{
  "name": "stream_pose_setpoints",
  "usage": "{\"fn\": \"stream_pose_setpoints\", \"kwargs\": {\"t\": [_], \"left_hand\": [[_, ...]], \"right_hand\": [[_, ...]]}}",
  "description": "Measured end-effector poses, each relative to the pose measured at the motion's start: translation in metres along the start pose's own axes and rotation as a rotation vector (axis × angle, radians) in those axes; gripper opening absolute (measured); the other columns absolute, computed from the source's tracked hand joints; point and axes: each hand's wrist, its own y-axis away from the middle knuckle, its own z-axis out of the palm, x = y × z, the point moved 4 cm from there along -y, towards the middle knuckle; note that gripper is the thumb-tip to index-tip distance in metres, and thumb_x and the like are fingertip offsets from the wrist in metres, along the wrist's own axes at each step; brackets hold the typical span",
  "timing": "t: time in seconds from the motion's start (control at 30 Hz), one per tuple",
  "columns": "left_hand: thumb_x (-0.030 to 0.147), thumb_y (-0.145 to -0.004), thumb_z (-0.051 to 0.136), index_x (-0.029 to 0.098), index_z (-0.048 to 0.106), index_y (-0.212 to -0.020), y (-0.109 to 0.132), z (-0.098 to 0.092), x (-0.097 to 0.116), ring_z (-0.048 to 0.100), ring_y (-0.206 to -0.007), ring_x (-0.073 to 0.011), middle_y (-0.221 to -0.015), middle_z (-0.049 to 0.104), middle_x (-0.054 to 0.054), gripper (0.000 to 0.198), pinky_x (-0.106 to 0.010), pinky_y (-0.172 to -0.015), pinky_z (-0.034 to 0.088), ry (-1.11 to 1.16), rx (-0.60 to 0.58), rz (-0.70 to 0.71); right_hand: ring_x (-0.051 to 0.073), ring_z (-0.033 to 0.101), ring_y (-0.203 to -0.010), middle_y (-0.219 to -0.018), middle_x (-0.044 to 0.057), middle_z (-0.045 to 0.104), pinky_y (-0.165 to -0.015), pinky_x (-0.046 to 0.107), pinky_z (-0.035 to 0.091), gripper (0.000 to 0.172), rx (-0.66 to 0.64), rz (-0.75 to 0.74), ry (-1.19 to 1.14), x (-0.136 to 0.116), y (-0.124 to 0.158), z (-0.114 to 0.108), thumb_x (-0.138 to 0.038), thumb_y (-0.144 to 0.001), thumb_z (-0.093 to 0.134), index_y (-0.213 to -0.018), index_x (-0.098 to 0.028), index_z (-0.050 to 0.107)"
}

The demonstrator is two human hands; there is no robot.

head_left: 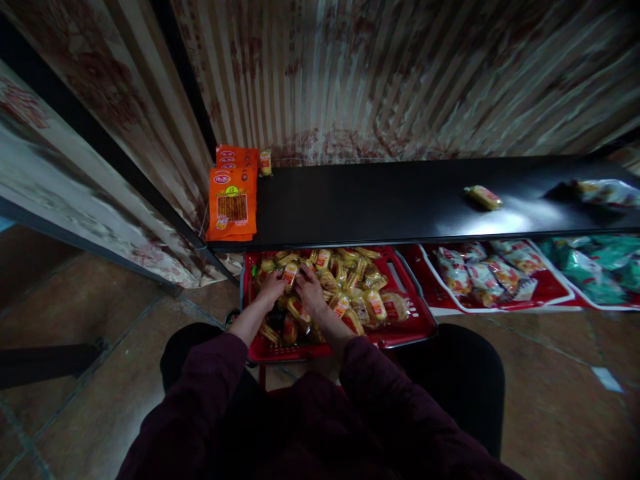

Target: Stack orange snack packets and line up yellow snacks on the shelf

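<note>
A red basket (425,320) below the shelf's front edge holds many small yellow snack packs in clear wrap. My left hand (271,288) and my right hand (309,291) are over its left part, with fingers closed from both sides on one wrapped snack pack (289,276). Its red and yellow label faces up. Other snack packs (375,305) lie loosely heaped around and beneath my hands. A flat, round wrapped item (397,307) rests at the basket's right end.
On the black shelf (360,203) stand orange snack bags (231,203) at the left, with one small pack (265,163) beside them. Another pack (483,197) and a blurred bag (607,192) lie farther right. Red baskets (563,293) with white and green bags stand right, under the shelf.
</note>
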Motion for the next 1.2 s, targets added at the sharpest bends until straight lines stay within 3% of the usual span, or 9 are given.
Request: {"fn": "stream_pose_setpoints", "kwargs": {"t": [0.17, 0.33, 0.53, 0.83, 1.03, 1.2], "left_hand": [[0.015, -0.076, 0.059, 0.015, 0.057, -0.098, 0.004, 0.002, 0.002, 0.063, -0.082, -0.0142, -0.096, 0.068, -0.007, 0.022, -0.022, -0.064, 0.048, 0.080, -0.016, -0.050], [0.012, -0.077, 0.057, 0.014, 0.055, -0.100, 0.002, 0.003, 0.002, 0.063, -0.082, -0.0137, -0.096, 0.067, -0.008, 0.023, -0.021, -0.063, 0.049, 0.067, -0.016, -0.028], [0.013, -0.076, 0.060, 0.017, 0.052, -0.107, -0.002, 0.003, 0.000, 0.063, -0.084, -0.0138, -0.095, 0.067, -0.006, 0.032, -0.024, -0.071, 0.049, -0.040, 0.055, 0.041], [0.015, -0.079, 0.056, 0.024, 0.047, -0.117, 0.005, 0.004, 0.008, 0.063, -0.085, -0.0154, -0.095, 0.067, -0.002, 0.040, -0.029, -0.079, 0.047, -0.112, 0.042, 0.194], [0.024, -0.082, 0.056, 0.027, 0.052, -0.115, 0.003, 0.005, 0.008, 0.062, -0.084, -0.0152, -0.096, 0.067, -0.001, 0.033, -0.029, -0.079, 0.047, -0.118, 0.040, 0.178], [0.015, -0.082, 0.051, 0.025, 0.054, -0.116, 0.002, 0.006, 0.008, 0.062, -0.087, -0.0153, -0.099, 0.067, -0.004, 0.036, -0.029, -0.081, 0.047, -0.078, 0.020, 0.154]], "right_hand": [[0.012, 0.059, -0.065, -0.077, -0.003, 0.068, -0.061, 0.024, 0.047, 0.046, 0.045, 0.016, 0.021, 0.001, 0.001, -0.001, -0.026, -0.052, 0.073, -0.096, -0.023, 0.059], [0.012, 0.058, -0.063, -0.073, -0.002, 0.067, -0.060, 0.025, 0.045, 0.036, -0.007, 0.022, 0.052, -0.001, 0.003, -0.001, -0.031, -0.052, 0.074, -0.084, -0.021, 0.062], [0.013, 0.059, -0.065, -0.074, -0.001, 0.068, -0.062, 0.027, 0.046, 0.035, 0.024, 0.004, 0.058, -0.003, 0.008, -0.001, -0.032, -0.053, 0.074, -0.084, -0.021, 0.062], [0.014, 0.060, -0.069, -0.080, 0.000, 0.069, -0.063, 0.026, 0.046, 0.032, 0.060, -0.009, 0.076, -0.007, 0.010, -0.001, -0.032, -0.055, 0.072, -0.084, -0.022, 0.064], [0.014, 0.059, -0.069, -0.081, 0.000, 0.069, -0.064, 0.026, 0.047, 0.036, 0.048, -0.010, 0.078, -0.006, 0.008, -0.003, -0.031, -0.054, 0.074, -0.087, -0.021, 0.064], [0.014, 0.061, -0.074, -0.086, 0.001, 0.070, -0.068, 0.027, 0.049, 0.033, 0.044, -0.024, 0.046, -0.007, 0.012, -0.002, -0.028, -0.057, 0.074, -0.088, -0.023, 0.065]]}}
